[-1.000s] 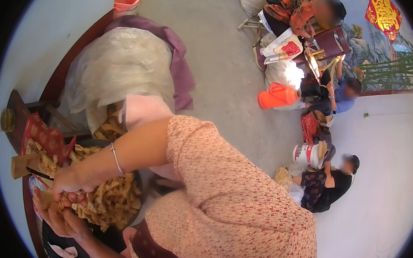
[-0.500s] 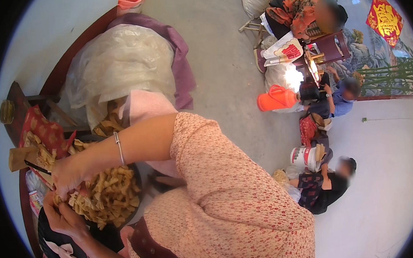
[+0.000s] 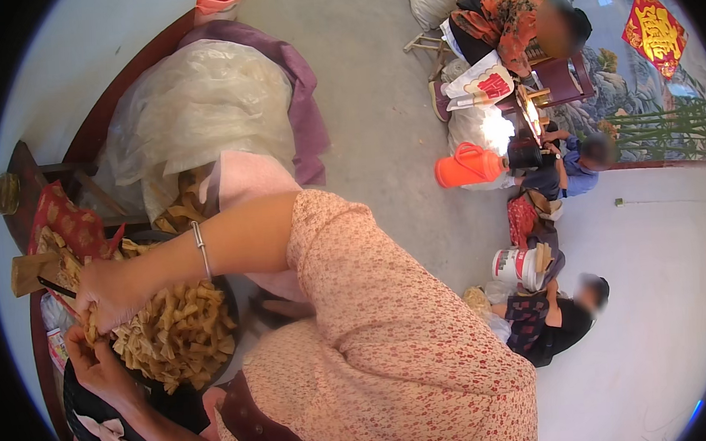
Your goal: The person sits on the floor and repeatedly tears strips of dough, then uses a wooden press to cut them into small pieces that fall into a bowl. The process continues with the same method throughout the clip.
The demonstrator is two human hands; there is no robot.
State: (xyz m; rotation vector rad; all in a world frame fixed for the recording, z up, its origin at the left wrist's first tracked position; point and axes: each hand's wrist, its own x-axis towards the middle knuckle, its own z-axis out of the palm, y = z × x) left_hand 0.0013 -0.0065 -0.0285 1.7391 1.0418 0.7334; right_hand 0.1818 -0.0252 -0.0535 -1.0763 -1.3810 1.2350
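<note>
My right hand (image 3: pixel 103 292), with a silver bracelet on its wrist, is closed round a thin black-handled tool (image 3: pixel 55 288) that looks like a knife; its blade is hidden. Just below it, my left hand (image 3: pixel 95 366) has bent fingers pinching a small tan piece (image 3: pixel 92 327) against the right fingertips. Both hands are at the left side of a dark round basin (image 3: pixel 230 305), heaped with cut tan pieces (image 3: pixel 178 336) that look like dried root. Beyond my right hand, longer tan strips (image 3: pixel 57 248) lie by a red patterned cloth (image 3: pixel 74 225) and a wooden block (image 3: pixel 35 275).
A big plastic-covered heap (image 3: pixel 200 100) with a purple cloth (image 3: pixel 308 118) stands beyond my right arm. A pink cloth (image 3: pixel 254 182) lies between them. Across the concrete floor (image 3: pixel 372 130), three people sit near an orange thermos (image 3: pixel 467 167) and a white bucket (image 3: pixel 516 268).
My hands have shifted slightly left and apart, the left fingers now more spread from the right fist. The view has drifted a little; across the room, the person in blue has moved their arms.
</note>
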